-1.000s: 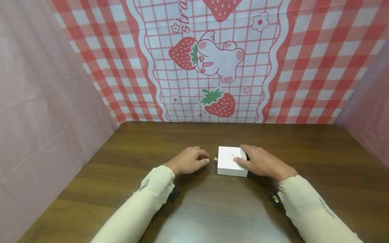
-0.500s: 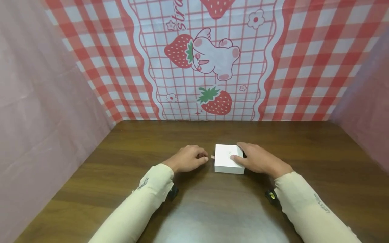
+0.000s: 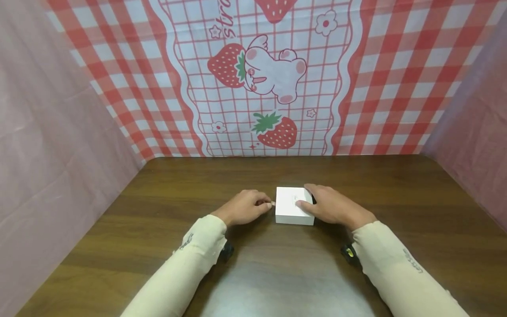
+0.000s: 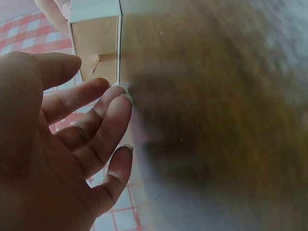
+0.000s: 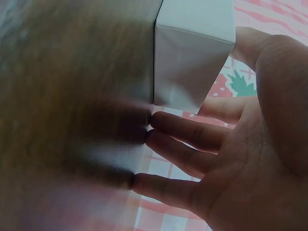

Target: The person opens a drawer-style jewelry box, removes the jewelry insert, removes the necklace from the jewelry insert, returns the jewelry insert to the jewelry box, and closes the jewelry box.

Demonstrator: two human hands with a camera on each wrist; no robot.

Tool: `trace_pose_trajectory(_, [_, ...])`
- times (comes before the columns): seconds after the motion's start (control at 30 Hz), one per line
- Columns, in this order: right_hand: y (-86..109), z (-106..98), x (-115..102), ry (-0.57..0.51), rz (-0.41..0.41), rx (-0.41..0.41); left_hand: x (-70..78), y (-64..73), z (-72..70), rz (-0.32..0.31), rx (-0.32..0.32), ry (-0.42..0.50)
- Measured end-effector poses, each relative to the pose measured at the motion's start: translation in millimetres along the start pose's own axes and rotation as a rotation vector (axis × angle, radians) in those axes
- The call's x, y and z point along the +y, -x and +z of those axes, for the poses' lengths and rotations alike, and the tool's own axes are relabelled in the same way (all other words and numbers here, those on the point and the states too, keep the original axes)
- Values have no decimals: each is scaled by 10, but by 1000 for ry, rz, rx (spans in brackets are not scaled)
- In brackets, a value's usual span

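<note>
A small white drawer-style box (image 3: pixel 287 219) lies on the brown wooden table. Its left end, seen in the left wrist view, has a tan drawer front (image 4: pixel 91 36) with a small pinkish ribbon pull tab (image 4: pixel 96 64). My right hand (image 3: pixel 332 205) holds the box from the right, thumb on the lid and index finger at the far side; its other fingertips touch the table in the right wrist view. Just left of the tab is my left hand (image 3: pixel 244 207), thumb and index finger apart around the tab without pinching it, the other fingers loosely bent.
The wooden table (image 3: pixel 198 176) runs back to a red-and-white checked cloth (image 3: pixel 388 88) with strawberry prints. Pale pink curtains (image 3: pixel 59 132) hang at both sides. Dark wrist devices (image 3: pixel 349 254) sit under the sleeves.
The box and my right hand have shifted slightly left, bringing the ribbon tab up to my left fingertips. My left hand stays nearly in place. The head view has turned a little right.
</note>
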State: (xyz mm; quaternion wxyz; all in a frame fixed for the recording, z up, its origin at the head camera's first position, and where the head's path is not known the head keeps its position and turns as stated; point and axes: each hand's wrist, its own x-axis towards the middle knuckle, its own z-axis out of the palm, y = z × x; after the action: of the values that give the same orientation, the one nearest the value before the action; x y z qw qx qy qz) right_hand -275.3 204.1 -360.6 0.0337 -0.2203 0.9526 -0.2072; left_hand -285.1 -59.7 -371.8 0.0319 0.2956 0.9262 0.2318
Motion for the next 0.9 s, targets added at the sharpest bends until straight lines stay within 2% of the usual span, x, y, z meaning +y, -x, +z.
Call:
trace_pose_trajectory(0.2, [1,-10,1,-4,27,-21,14,-24,16,-12,-3,23])
trace_pose_trajectory(0.6, [9,20,3,-7,26,-27,39,-85,22,-3,-9,-24])
trace_pose_trajectory(0.9, [22,3,-19,-8,34,-33,29,-98,36,-37,-10,-50])
